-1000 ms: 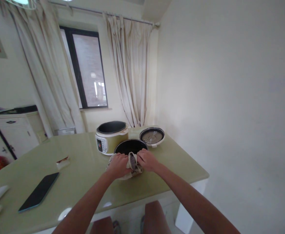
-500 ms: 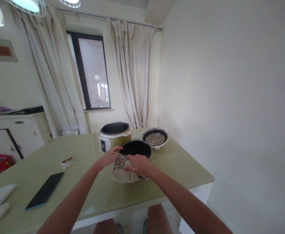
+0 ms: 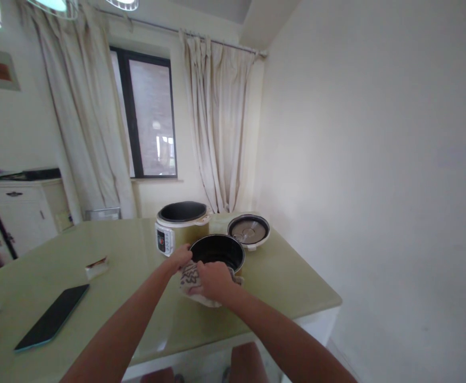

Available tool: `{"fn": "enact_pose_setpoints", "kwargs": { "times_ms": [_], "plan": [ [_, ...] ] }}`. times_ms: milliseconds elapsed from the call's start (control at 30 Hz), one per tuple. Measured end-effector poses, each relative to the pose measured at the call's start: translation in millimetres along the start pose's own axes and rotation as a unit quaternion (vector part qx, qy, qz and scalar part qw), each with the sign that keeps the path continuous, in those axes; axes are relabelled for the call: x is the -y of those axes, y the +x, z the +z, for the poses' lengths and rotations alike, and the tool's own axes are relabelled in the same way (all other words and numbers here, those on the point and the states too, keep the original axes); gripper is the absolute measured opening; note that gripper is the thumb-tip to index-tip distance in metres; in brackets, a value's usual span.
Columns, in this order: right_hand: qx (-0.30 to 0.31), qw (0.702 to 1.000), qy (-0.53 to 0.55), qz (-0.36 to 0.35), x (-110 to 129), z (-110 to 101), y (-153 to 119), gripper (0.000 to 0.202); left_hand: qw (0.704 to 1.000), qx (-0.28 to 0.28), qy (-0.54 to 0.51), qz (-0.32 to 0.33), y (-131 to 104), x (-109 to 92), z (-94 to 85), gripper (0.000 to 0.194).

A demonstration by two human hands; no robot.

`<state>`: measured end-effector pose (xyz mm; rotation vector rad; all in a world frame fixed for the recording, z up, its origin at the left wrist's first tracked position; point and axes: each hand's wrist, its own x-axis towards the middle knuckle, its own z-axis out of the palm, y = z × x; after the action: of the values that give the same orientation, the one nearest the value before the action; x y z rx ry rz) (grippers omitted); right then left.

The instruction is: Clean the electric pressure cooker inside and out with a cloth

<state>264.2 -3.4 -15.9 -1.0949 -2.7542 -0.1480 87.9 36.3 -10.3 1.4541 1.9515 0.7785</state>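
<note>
The dark inner pot (image 3: 216,246) of a cooker stands on the table with its mouth up. At its left rim is my left hand (image 3: 180,257), closed on the pot's edge beside a patterned cloth. That cream cloth (image 3: 190,276) with dark markings hangs against the pot's near side. My right hand (image 3: 216,279) has its fingers closed on the cloth at the near rim and hides part of the pot wall. Behind the pot sits the white and gold cooker body (image 3: 185,229), open at the top. The round lid (image 3: 249,232) lies inner side up at the right.
The pale green table (image 3: 276,287) ends in a corner at the right, near a white wall (image 3: 376,186). A tablet or phone (image 3: 53,316) lies at the left, with a small white packet (image 3: 97,267) behind it. Curtains (image 3: 217,133) hang beyond the table.
My right hand has turned and closed more tightly on the cloth, bunching it. My left fingers have drawn in at the rim. The view has shifted slightly.
</note>
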Motion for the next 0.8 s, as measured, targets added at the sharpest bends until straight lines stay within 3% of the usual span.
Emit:
{"fn": "enact_pose_setpoints", "kwargs": {
  "times_ms": [133,233,333,433,567,633,733,800],
  "plan": [
    [0.025,0.998,0.003,-0.064,-33,-12,-18,0.071,0.999,0.035,-0.008,-0.037,3,-2,-0.2,0.044],
    [0.049,0.99,0.025,-0.128,-68,-21,-34,0.062,0.998,0.051,0.007,-0.034,11,-4,-0.2,0.043],
    [0.076,0.98,0.051,-0.174,-102,-31,-45,0.047,0.998,0.049,0.047,-0.006,20,-5,0.3,0.039],
    [0.09,0.977,0.065,-0.182,-118,-39,-49,0.042,0.993,0.008,0.102,0.052,18,-7,3.5,0.036],
    [0.089,0.984,0.04,-0.147,-111,-41,-49,0.048,0.97,-0.092,0.172,0.144,-11,-11,22.0,0.048],
    [0.082,0.987,0.021,-0.135,-100,-37,-50,0.051,0.947,-0.122,0.209,0.211,-32,-8,40.3,0.04],
    [0.045,0.992,0.003,-0.119,-75,-27,-51,0.067,0.911,-0.102,0.269,0.297,-57,4,67.8,0.035],
    [0.019,0.996,-0.001,-0.091,-56,-22,-51,0.083,0.889,-0.113,0.296,0.33,-63,16,76.0,0.037]
  ]
}}
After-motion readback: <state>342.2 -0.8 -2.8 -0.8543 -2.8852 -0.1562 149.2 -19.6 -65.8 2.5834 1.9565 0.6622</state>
